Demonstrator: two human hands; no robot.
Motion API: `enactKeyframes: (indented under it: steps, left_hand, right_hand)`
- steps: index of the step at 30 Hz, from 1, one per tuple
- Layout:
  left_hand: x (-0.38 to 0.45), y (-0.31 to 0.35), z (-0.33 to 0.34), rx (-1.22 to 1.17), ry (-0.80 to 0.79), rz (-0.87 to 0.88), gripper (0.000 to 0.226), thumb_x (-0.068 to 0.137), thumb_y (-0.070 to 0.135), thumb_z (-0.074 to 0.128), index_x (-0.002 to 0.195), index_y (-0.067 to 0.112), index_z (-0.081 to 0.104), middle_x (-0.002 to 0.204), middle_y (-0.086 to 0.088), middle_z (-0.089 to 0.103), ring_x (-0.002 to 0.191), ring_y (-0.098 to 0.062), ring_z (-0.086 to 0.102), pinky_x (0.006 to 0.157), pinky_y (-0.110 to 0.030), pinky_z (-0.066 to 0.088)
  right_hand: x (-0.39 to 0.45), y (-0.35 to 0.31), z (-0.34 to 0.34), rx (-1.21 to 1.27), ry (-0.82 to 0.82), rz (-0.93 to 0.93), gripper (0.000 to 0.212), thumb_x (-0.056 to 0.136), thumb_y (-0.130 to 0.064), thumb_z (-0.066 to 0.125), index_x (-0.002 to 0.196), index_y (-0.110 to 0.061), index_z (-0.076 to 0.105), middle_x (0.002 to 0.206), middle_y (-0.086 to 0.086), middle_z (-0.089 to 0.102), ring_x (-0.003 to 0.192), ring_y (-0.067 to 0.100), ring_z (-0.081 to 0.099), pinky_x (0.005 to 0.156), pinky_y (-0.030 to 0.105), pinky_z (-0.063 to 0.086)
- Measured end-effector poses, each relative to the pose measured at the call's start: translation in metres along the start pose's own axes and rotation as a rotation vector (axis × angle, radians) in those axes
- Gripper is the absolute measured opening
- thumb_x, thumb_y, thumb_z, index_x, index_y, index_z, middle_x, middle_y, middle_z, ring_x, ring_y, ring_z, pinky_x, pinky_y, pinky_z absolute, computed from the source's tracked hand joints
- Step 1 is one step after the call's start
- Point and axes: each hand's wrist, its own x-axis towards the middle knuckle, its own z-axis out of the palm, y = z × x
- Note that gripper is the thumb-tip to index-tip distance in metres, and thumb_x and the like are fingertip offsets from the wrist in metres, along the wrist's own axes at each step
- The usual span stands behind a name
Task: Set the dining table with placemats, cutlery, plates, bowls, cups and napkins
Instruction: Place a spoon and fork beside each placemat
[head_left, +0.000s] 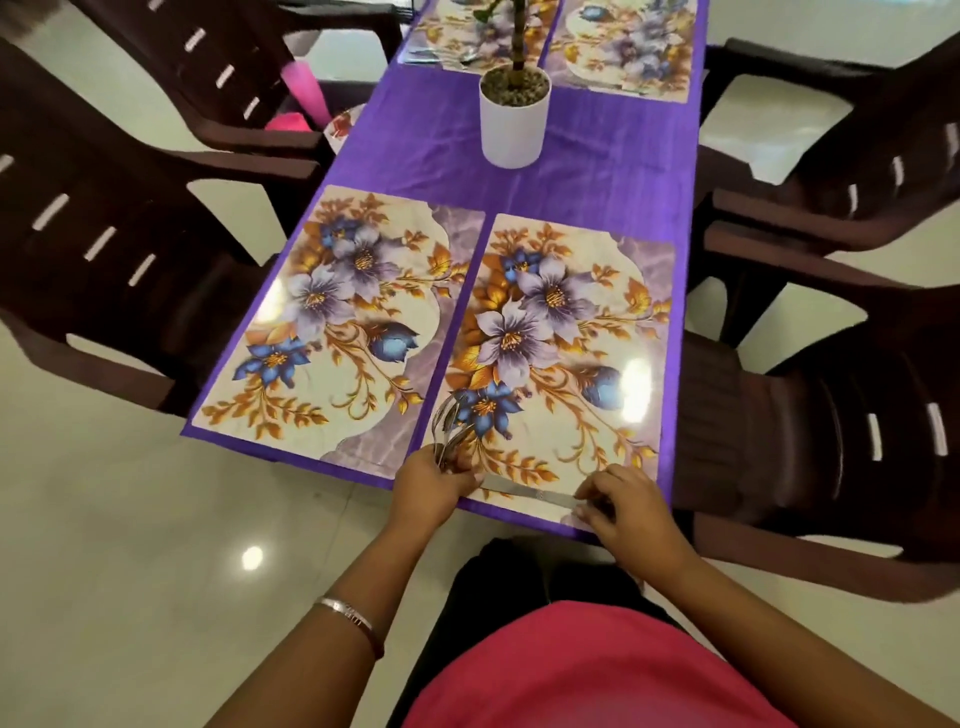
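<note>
While the left hand (434, 480) grips a bunch of cutlery (451, 426) at the near left corner of the near right placemat (566, 358), its fingers are curled round the handles and the metal heads fan up over the mat's blue flower; how many pieces are in the bunch cannot be told. The right hand (631, 501) rests at the mat's near edge, fingertips bent down and pinching the handle end of one knife (524, 492), which lies flat along that edge between the two hands. Four floral placemats show on the purple tablecloth (597, 171): the near right one, a near left placemat (337, 322) just beside it, and two far placemats (628, 47) at the other end, the left of which carries some cutlery, blurred. One white pot (514, 117) with a green stem stands in the middle of the cloth, between the near and far pairs. Four dark brown plastic chairs (119, 260) ring the table, two on each side. One pink cup (306, 85) sits on the far left chair's seat. One metal bangle (350, 618) circles the left forearm.
</note>
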Motion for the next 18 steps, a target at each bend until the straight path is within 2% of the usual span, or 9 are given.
enactKeyframes:
  steps: [6,11,18]
  left_hand:
    - [-0.0011,-0.001,-0.0027,0.007,-0.038,0.013,0.023,0.075,0.02,0.082,0.091,0.011,0.068,0.093,-0.005,0.07,0.091,-0.023,0.066,0.077,-0.03,0.05]
    - [0.0018,0.0003,-0.0038,0.038,-0.059,-0.013,0.036,0.077,0.023,0.081,0.106,0.007,0.067,0.103,-0.006,0.069,0.098,-0.024,0.065,0.089,-0.04,0.054]
    - [0.0024,0.0034,-0.0047,-0.005,-0.1,-0.029,0.034,0.077,0.02,0.08,0.105,0.007,0.065,0.103,-0.005,0.068,0.097,-0.023,0.064,0.086,-0.039,0.056]
  right_hand:
    - [-0.0052,-0.0014,0.0013,0.03,0.006,0.03,0.009,0.083,-0.023,0.071,0.092,-0.021,0.069,0.089,-0.016,0.054,0.092,0.009,0.049,0.082,0.033,0.049]
    - [-0.0058,-0.0032,0.0023,0.042,0.009,0.054,0.01,0.082,-0.025,0.072,0.091,-0.021,0.069,0.088,-0.017,0.054,0.092,0.008,0.048,0.082,0.032,0.049]
    - [-0.0051,-0.0068,-0.0012,0.09,0.007,0.087,0.015,0.081,-0.025,0.074,0.094,-0.021,0.068,0.087,-0.018,0.053,0.093,0.008,0.049,0.082,0.029,0.05]
